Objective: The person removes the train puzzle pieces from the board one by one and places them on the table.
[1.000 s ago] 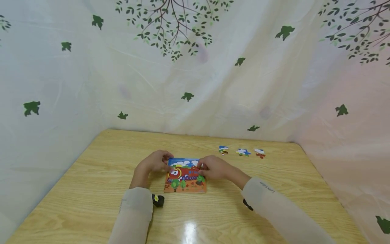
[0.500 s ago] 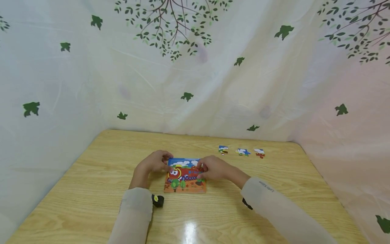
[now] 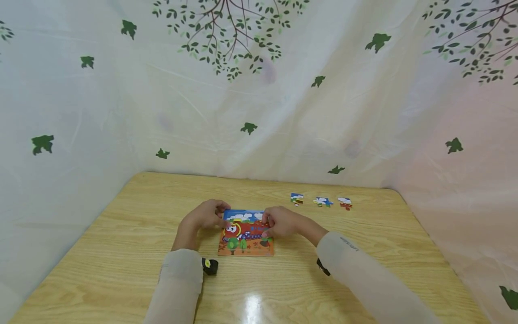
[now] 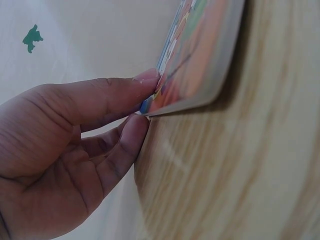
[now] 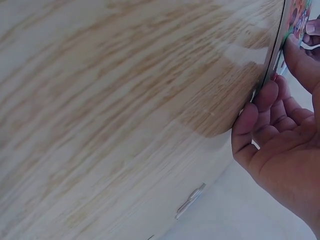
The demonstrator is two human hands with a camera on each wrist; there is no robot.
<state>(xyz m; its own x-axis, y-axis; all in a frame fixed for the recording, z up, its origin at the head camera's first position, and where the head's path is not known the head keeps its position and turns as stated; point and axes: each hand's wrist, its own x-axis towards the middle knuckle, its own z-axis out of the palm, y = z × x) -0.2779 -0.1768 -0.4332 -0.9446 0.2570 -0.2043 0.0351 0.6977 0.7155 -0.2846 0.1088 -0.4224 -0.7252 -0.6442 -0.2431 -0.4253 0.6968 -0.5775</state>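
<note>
Nearest, we are stretching two pale sleeves (image 3: 175, 285) over the wooden table (image 3: 279, 288). Our left hand (image 3: 205, 215) is pinching the puzzle (image 3: 247, 233) by its left edge, thumb on its face; our right hand (image 3: 286, 222) is gripping its right edge. The puzzle is lying between both hands. Farther off, rightward, three loose pieces (image 3: 323, 202) are lying apart; behind, a printed cloth (image 3: 202, 121) is hanging.

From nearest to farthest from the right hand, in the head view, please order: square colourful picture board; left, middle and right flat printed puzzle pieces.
1. Picture board: touching the right hand.
2. Left piece: beyond the hand.
3. Middle piece: farther right.
4. Right piece: rightmost.
</note>
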